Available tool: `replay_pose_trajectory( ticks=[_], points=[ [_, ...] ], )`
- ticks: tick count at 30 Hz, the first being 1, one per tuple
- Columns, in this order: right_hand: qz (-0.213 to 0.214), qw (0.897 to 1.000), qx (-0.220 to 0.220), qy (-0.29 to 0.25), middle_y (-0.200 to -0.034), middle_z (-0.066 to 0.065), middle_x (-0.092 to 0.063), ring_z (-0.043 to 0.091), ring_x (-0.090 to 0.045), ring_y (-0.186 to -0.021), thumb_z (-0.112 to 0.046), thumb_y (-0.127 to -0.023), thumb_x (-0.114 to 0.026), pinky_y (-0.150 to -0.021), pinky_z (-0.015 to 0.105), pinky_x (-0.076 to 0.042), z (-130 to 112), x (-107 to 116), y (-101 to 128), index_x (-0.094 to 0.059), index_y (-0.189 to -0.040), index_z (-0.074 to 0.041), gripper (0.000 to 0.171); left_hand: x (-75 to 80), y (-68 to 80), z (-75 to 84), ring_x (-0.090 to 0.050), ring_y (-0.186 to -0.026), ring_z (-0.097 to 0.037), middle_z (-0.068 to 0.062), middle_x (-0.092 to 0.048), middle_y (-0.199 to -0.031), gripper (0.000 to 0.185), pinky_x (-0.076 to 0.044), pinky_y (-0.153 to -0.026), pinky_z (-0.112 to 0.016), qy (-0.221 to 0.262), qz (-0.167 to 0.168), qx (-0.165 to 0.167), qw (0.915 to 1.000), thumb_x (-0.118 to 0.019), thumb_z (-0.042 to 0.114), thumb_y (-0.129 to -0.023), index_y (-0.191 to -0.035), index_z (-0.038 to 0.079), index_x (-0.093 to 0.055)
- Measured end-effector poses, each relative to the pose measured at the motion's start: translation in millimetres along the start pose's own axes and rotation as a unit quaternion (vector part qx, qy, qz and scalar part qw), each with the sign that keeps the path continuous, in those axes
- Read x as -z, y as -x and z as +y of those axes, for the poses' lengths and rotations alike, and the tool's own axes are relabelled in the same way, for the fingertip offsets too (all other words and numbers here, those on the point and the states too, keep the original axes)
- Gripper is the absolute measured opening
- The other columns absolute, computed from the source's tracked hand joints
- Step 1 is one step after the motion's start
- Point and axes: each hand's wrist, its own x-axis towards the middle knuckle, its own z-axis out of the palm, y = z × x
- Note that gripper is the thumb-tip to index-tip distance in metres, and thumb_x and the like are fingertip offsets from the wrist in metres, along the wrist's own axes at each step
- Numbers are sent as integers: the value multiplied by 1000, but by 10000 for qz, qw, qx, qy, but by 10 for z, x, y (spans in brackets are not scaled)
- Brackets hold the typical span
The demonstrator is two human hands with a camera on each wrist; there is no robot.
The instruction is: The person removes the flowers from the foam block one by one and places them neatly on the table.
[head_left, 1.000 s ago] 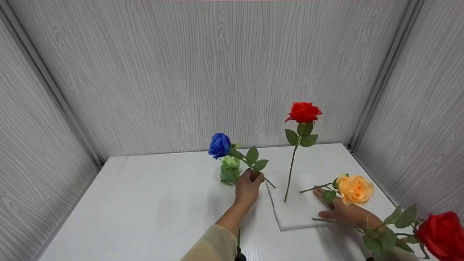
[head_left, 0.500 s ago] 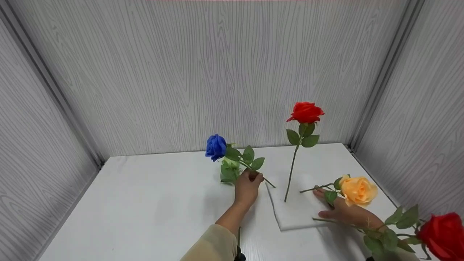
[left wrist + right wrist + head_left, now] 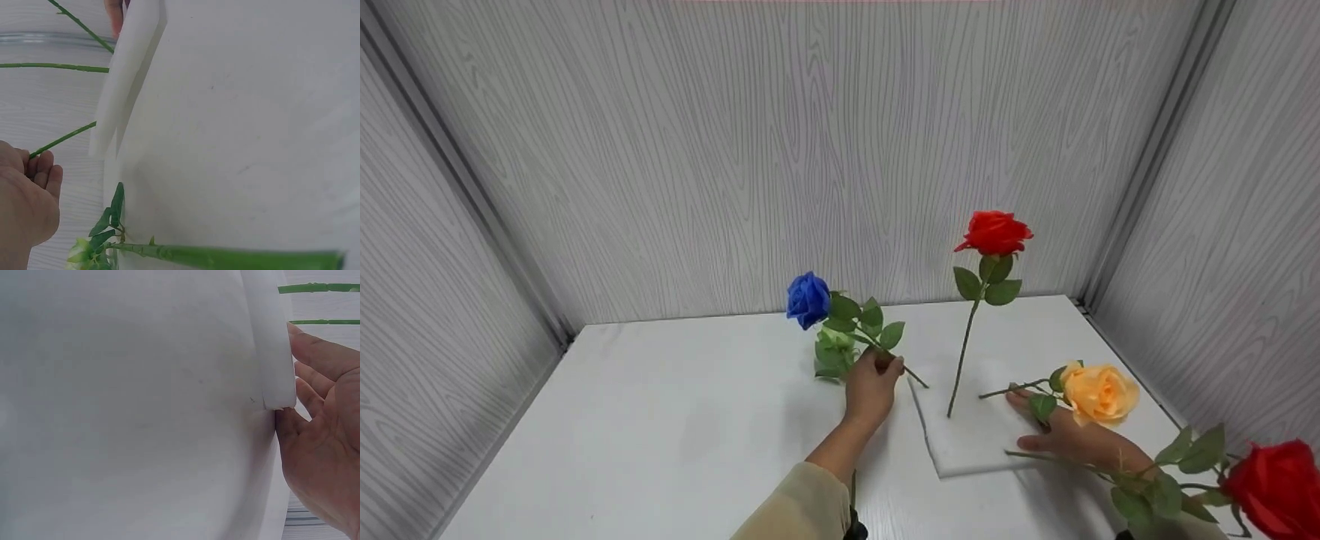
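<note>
In the head view my left hand [image 3: 870,390] pinches the stem of a blue rose [image 3: 808,300], which leans far to the left. The stem's lower end meets a white foam-like slab [image 3: 971,450] near its left edge; the left wrist view shows it right at the slab. My right hand [image 3: 1080,439] rests on the slab's right side, fingers spread, one fingertip down its side edge in the right wrist view. A red rose [image 3: 996,234] stands nearly upright from the slab. An orange-yellow rose [image 3: 1099,394] and a second red rose [image 3: 1275,484] slant rightward from it over my right hand.
A pale green rose [image 3: 834,352] lies on the white table [image 3: 660,435] behind my left hand, its stem running beneath my left arm. Grey wood-grain panels [image 3: 735,150] enclose the table at the back and both sides.
The blue rose's head has shifted slightly left, with its leaves. The upright red rose and the yellow one have swayed a little to the right. Both hands have hardly moved.
</note>
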Motion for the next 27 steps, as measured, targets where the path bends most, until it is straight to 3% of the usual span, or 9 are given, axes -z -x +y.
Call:
replay_pose_trajectory(
  ticks=[10,14,17,20,27],
  points=[
    [10,9994,-190,287,-177,25,-25,56,-22,-162,-32,-98,-81,-128,76,-20,-30,13,-18,-38,-168,-7,85,-6,-13,5,-68,-86,-9,-1,-78,-91,13,-56,-80,-28,-220,41,-10,9997,-72,22,-106,-97,12,-72],
    [-68,9998,-167,-19,-176,29,-24,59,-17,-162,-30,-99,-79,-128,78,-16,-83,19,34,-34,-168,-3,87,-46,-2,-5,-66,-84,-7,-1,-77,-91,12,-57,-79,-28,-307,94,-107,9994,-75,22,-104,-98,12,-72],
    [-170,9987,-483,-40,-175,34,-21,60,-15,-162,-34,-101,-76,-126,81,-17,-118,31,71,-27,-171,-7,90,-80,5,-7,-67,-85,-7,0,-77,-93,11,-58,-80,-29,-442,132,-133,9988,-76,25,-102,-100,14,-73],
    [-208,9969,-751,69,-175,35,-18,60,-15,-162,-40,-102,-75,-126,82,-18,-107,30,75,-23,-173,-13,92,-95,14,1,-68,-86,-7,3,-77,-94,12,-58,-80,-30,-465,141,-26,9988,-77,28,-102,-101,16,-73],
    [-184,9978,-631,-27,-179,26,-16,57,-11,-164,-42,-100,-76,-129,80,-13,-54,15,49,-26,-173,-15,92,-118,38,0,-73,-85,-6,6,-80,-92,9,-56,-76,-30,-320,159,281,9990,-79,29,-100,-101,21,-75]
  ],
)
